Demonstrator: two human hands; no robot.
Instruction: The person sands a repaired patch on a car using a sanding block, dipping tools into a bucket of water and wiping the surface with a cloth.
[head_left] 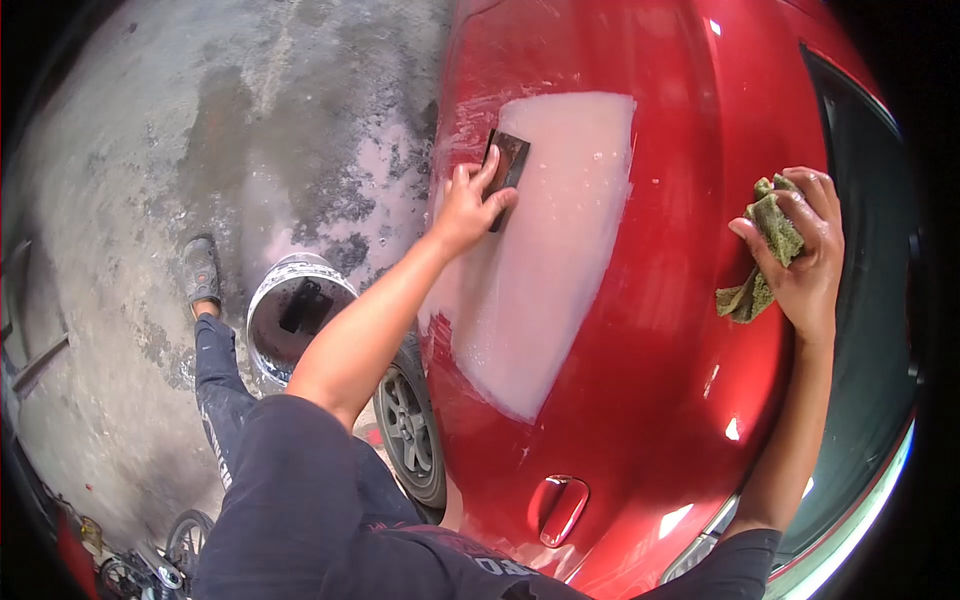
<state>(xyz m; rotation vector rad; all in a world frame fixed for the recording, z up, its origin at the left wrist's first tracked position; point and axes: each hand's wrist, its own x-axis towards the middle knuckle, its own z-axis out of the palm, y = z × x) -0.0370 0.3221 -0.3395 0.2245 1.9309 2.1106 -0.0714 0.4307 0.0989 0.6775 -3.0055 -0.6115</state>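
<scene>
My left hand [470,208] is closed on a dark sanding block [511,160], its fingers along the top and the thumb at the near side. The block lies at the left edge of a pale filler patch [560,230] on a red car body [670,250]. Whitish slurry and a few droplets mark the patch. On the right, my right hand [808,250] grips a crumpled green cloth [775,235] above the red panel, near the dark window. Whether the cloth touches the car, I cannot tell.
A white-rimmed bucket [262,285] with a dark object in it stands on the stained concrete floor [130,200], beside my shoe [202,270]. A car wheel [410,430] is below my left arm. The red door handle [565,511] sits near my body. Bicycle parts [185,540] show at lower left.
</scene>
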